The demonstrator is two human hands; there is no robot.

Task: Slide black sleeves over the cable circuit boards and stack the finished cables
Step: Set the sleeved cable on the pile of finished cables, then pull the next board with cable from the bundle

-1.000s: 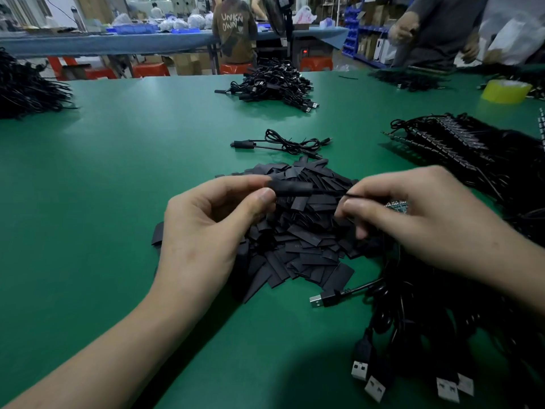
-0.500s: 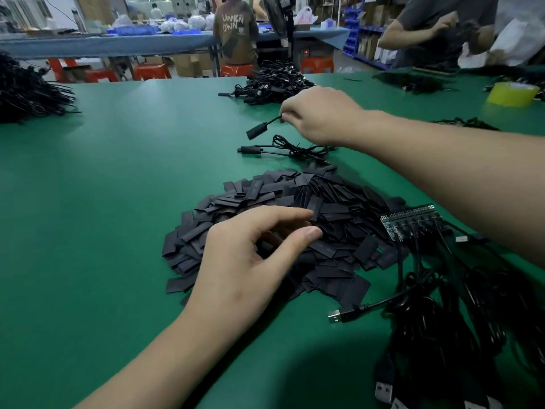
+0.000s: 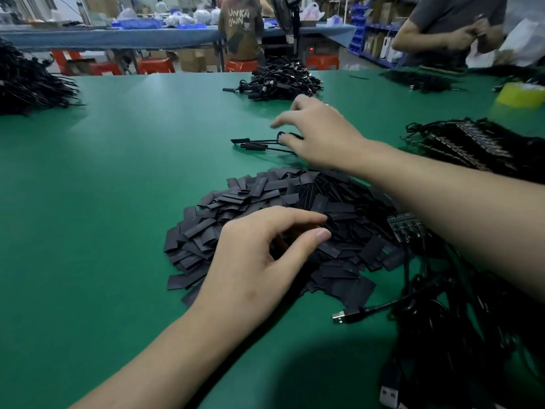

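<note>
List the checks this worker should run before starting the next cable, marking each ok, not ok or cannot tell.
1. Right hand empty: ok, fingers spread over the finished cables.
2. Cables stacked: ok, two sleeved ends lie side by side.
3. Left hand holds a sleeve: cannot tell, fingers curl on the sleeve pile.
4. Bare circuit board nearby: ok, at the pile's right edge.
</note>
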